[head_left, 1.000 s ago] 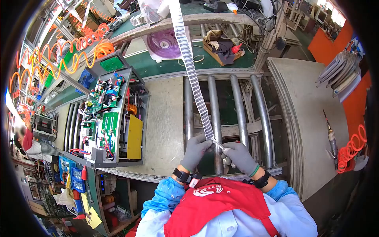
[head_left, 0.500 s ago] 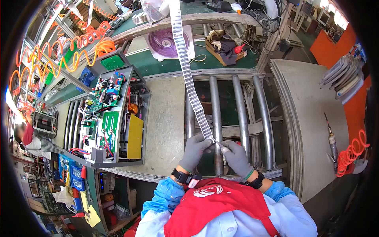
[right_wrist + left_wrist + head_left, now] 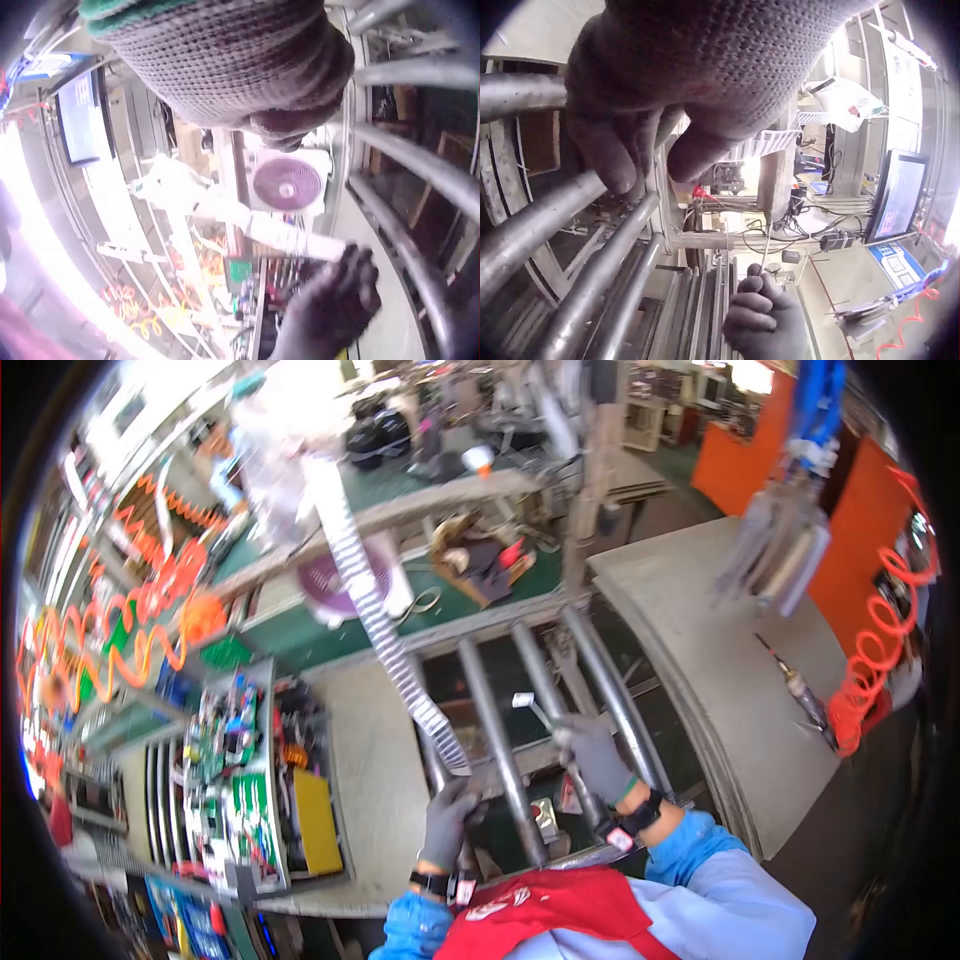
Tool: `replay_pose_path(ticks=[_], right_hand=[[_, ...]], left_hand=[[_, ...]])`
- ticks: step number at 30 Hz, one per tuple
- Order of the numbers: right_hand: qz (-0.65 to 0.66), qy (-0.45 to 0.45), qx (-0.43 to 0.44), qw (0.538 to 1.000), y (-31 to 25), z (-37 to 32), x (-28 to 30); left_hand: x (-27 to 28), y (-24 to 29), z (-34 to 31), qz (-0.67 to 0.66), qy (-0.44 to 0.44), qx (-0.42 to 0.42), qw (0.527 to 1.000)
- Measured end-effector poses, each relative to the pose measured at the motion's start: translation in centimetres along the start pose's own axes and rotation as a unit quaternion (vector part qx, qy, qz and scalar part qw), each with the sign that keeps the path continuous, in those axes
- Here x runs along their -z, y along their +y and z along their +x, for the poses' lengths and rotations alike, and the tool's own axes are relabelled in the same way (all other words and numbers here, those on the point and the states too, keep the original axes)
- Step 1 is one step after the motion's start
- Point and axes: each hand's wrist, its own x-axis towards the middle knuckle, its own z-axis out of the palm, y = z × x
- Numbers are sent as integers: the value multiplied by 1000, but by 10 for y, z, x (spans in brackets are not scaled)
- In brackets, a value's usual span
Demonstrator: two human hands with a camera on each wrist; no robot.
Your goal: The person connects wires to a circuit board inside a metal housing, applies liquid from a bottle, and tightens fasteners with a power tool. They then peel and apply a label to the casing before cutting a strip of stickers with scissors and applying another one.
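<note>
My gloved left hand (image 3: pixel 447 825) holds the lower end of a long white strip of labels (image 3: pixel 365 605), thumb and fingertips right at its end. From there the strip runs up and away to the back left. In the right wrist view the strip (image 3: pixel 281 234) meets the left hand's fingers (image 3: pixel 358 274). To the right, my gloved right hand (image 3: pixel 597 758) grips thin metal tweezers (image 3: pixel 541 714) over the rollers. A small white label (image 3: pixel 523 700) sits at their tip. The left wrist view shows the tweezers (image 3: pixel 767 241) standing out of the curled right hand (image 3: pixel 761 319).
Metal rollers (image 3: pixel 490 745) lie under both hands. An open metal chassis with green circuit boards (image 3: pixel 250 800) stands at left, beside a bare board (image 3: pixel 375 770). Behind are a purple fan (image 3: pixel 345 582) and a box of cloths (image 3: pixel 480 560). Stacked panels (image 3: pixel 700 640) stand at right.
The hands, close together before, have moved apart. The right hand has swung right with the tweezers, a white label now at their tip. The head view has turned and shifted.
</note>
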Motion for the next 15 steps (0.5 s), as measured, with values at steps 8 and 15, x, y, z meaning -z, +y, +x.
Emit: replay_pose_path(ticks=[8, 15], right_hand=[[97, 236, 112, 960, -22, 163, 81], [116, 245, 114, 956, -44, 181, 75]], left_hand=[[45, -43, -15, 79, 10, 55, 995], [67, -56, -50, 66, 92, 90, 990]])
